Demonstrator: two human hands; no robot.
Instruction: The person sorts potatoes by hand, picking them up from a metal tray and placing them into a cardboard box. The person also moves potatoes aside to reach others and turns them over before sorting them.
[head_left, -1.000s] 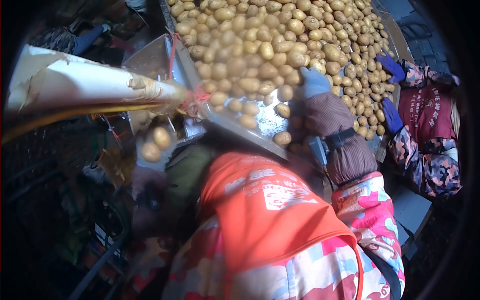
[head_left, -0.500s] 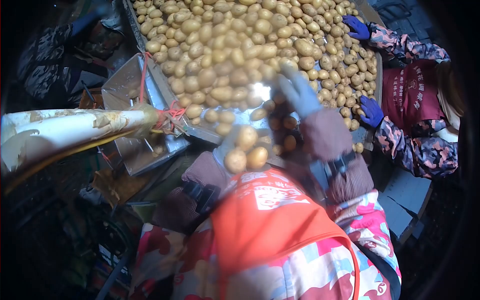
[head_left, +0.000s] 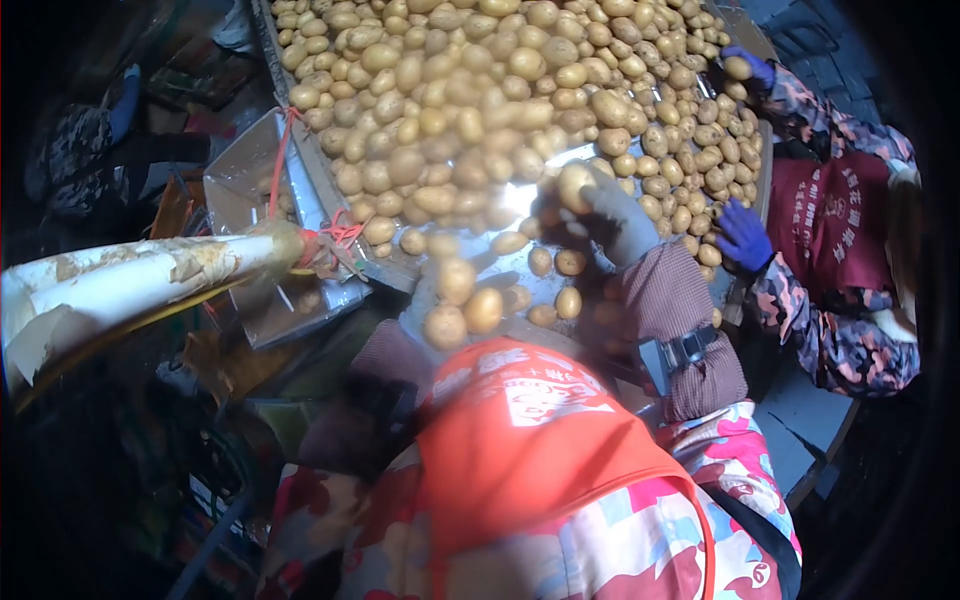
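Note:
My left hand (head_left: 418, 310), in a pale glove, is curled around three potatoes (head_left: 484, 311) close to my red apron, at the near edge of the sorting table. Most of its fingers are hidden beneath them. Farther right, my gloved right hand (head_left: 622, 218) reaches over the table and grips one potato (head_left: 575, 188) at its fingertips; shadow and blur partly obscure those fingers. Between my hands a few loose potatoes (head_left: 569, 301) lie on the bare tabletop. Beyond them a large heap of potatoes (head_left: 430, 120) covers the table.
On the right, a co-worker in a maroon apron (head_left: 835, 215) has purple-gloved hands at the table edge; the upper hand (head_left: 752, 66) is at a potato. A white pole (head_left: 150, 270) juts in from the left beside a clear-sided bin (head_left: 245, 185). Another person (head_left: 85, 150) is at far left.
My right hand has drawn slightly toward me and right, now with a potato in it. My left hand, still holding potatoes, has shifted left. The co-worker's upper hand has moved to a potato.

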